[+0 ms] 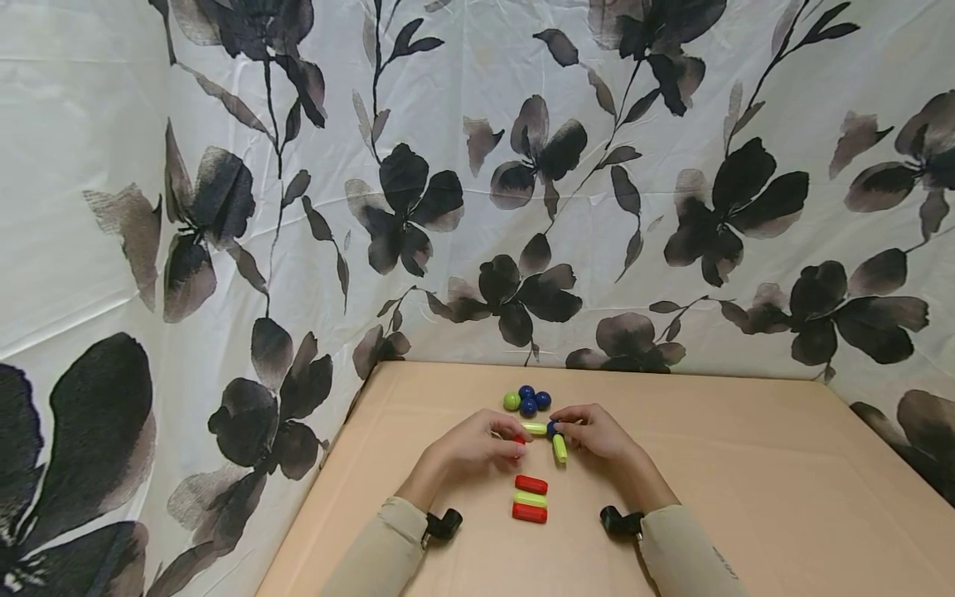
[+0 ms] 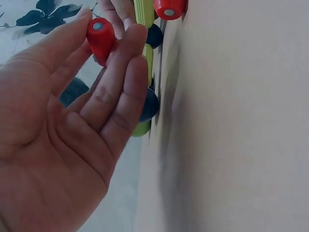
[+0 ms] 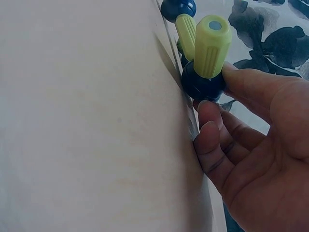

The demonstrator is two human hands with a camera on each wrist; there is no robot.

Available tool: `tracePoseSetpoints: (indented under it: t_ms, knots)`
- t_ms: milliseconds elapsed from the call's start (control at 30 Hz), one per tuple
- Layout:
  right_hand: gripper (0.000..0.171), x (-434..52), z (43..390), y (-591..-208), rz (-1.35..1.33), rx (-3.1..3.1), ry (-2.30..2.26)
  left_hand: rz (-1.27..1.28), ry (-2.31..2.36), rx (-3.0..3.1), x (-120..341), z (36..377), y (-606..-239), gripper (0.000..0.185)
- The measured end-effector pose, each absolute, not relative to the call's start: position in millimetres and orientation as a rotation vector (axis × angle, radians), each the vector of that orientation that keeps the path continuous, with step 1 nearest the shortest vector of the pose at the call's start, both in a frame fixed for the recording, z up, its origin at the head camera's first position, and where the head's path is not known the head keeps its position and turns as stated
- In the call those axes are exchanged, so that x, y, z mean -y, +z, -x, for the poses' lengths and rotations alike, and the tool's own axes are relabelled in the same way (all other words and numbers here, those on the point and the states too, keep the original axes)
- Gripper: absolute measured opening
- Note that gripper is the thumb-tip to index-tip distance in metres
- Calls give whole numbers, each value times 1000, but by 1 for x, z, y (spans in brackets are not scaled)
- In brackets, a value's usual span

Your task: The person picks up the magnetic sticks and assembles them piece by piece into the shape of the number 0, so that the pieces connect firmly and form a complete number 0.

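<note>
- Head view: both hands rested on a tan table (image 1: pixel 746 464) before a flowered curtain (image 1: pixel 224 207). The left hand (image 1: pixel 477 445) pinched a red rod (image 1: pixel 519 445), mostly hidden by its fingers. The right hand (image 1: pixel 593 431) held a blue ball (image 1: pixel 551 429) joined to two yellow rods, one (image 1: pixel 534 429) running toward the left hand, the other (image 1: pixel 559 448) pointing toward the person. Behind the hands sat a green ball (image 1: pixel 511 401) touching a cluster of three blue balls (image 1: pixel 533 400). Nearer the person, a red rod (image 1: pixel 531 484), a yellow one (image 1: pixel 530 499) and another red one (image 1: pixel 529 513) lay side by side in a stack
- Left wrist view: the left hand (image 2: pixel 63 140) gripped the red rod (image 2: pixel 101 35) between thumb and fingertips, palm otherwise slack. Past the fingers showed a yellow rod (image 2: pixel 143 12), blue balls (image 2: pixel 150 104) and the green ball (image 2: pixel 141 129)
- Right wrist view: the right hand (image 3: pixel 256 154) pinched the blue ball (image 3: pixel 202 86) between thumb and fingertips against the table. One yellow rod (image 3: pixel 211 46) stood out from the ball toward the camera; the second (image 3: pixel 186 29) ran along the table to another blue ball (image 3: pixel 178 8)
</note>
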State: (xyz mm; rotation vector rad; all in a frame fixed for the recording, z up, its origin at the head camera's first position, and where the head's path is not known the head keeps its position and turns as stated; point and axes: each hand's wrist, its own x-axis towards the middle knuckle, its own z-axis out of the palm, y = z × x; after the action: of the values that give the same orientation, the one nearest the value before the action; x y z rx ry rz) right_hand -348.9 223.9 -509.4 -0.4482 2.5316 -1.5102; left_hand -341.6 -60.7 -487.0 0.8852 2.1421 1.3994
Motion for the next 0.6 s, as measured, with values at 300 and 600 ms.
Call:
tracePoseSetpoints:
  t_ms: [300, 600]
  knots:
    - [29, -224, 349, -509, 441, -2552, -1492, -797, 1366, -2205, 67, 345, -489, 29]
    - [28, -223, 348, -507, 452, -2559, -1486, -778, 1367, -2208, 70, 345, -490, 26]
